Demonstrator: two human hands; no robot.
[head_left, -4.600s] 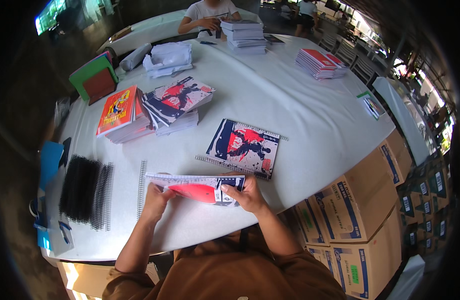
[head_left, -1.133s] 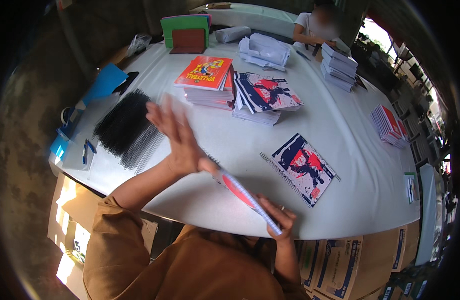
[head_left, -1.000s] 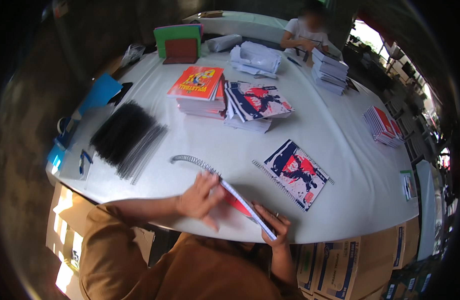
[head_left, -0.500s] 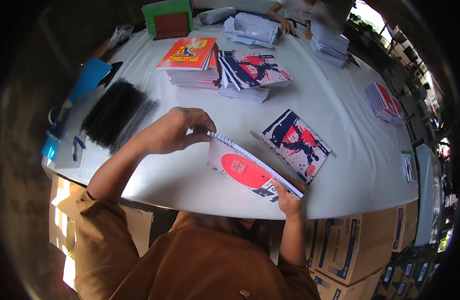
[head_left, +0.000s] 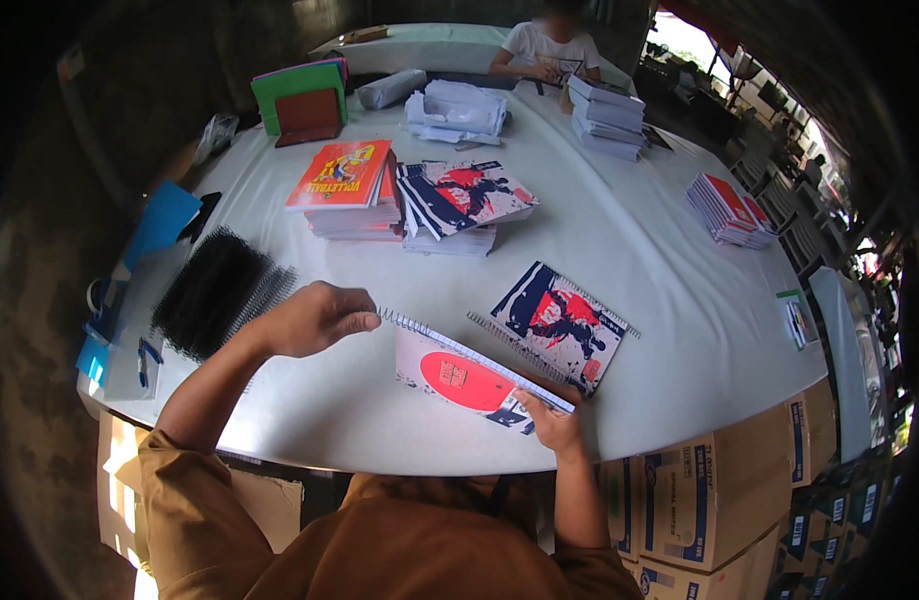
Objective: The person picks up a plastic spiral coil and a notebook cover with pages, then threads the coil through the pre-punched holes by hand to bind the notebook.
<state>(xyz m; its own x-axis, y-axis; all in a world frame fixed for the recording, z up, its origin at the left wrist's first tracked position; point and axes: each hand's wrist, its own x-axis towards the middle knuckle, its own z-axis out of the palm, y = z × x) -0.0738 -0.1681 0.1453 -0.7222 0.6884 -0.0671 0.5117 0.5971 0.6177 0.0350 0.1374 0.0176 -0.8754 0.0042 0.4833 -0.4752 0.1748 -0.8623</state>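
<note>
My right hand [head_left: 558,420] grips the lower right end of a notebook [head_left: 455,383], thumb on its pale cover with a large red oval. The notebook is tilted, its bound edge up. A thin spiral coil [head_left: 408,321] runs in that edge and sticks out past its upper left corner. My left hand [head_left: 328,318] is closed at the free end of the coil, thumb and forefinger pinched on it. Just beyond lies a notebook with a dark blue, red and white cover [head_left: 560,325], a loose coil [head_left: 500,338] along its left side.
Black spiral coils [head_left: 215,290] lie in a heap at left. Farther back stand an orange-covered stack [head_left: 345,180] and a blue-and-red stack [head_left: 470,195]. More booklets [head_left: 730,212] sit at right. Across the table is another person [head_left: 552,50]. Cartons [head_left: 715,490] stand below the right edge.
The whole view has shifted, showing more of the far side. My left hand has moved slightly away from the notebook's corner, with more coil showing between them. My right hand keeps its grip.
</note>
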